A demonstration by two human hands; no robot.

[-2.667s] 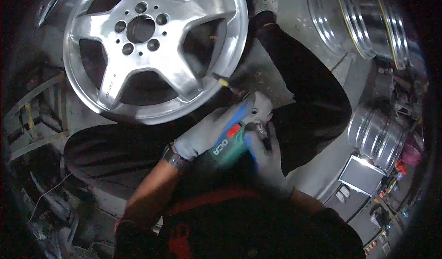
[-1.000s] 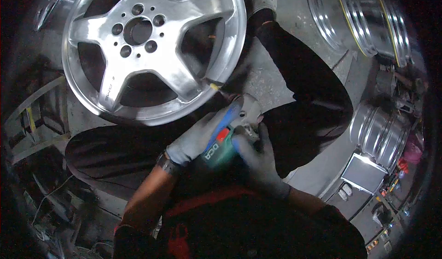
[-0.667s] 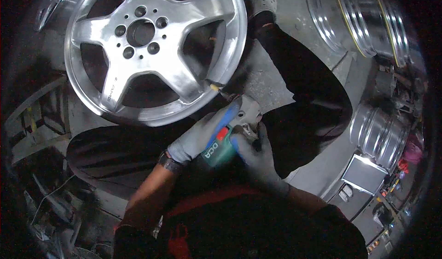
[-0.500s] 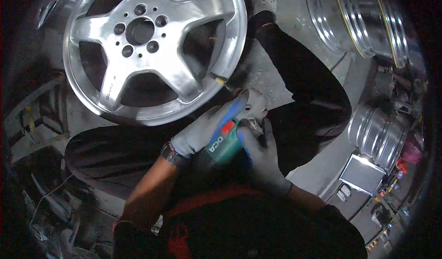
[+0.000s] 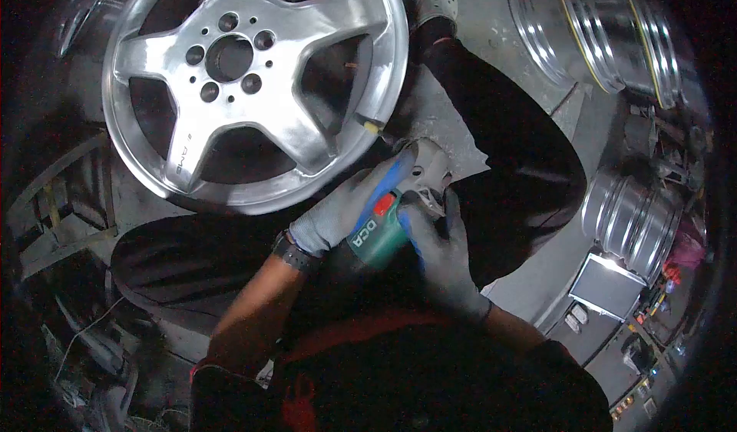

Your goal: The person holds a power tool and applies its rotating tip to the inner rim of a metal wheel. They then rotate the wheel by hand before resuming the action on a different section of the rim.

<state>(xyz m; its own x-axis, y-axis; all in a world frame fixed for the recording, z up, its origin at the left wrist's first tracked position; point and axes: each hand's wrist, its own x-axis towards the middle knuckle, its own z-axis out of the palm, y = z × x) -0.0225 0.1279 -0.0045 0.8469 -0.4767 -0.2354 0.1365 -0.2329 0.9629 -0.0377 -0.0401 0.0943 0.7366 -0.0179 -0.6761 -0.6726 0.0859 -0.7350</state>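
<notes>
L hand (image 5: 338, 213) & R hand (image 5: 445, 255) both closed round green tool (image 5: 381, 238); yellow tip (image 5: 371, 127) has just shifted up along wheel rim (image 5: 246, 198) (diff. spot now)

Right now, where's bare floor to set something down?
Bare floor shows between the shoe and upper-right rims, and between right knee and lit panel. Crowded: far right, lower left, and between wheel and power tool.

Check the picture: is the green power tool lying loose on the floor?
No, the left hand and the right hand both hold the green power tool near the silver wheel.
</notes>
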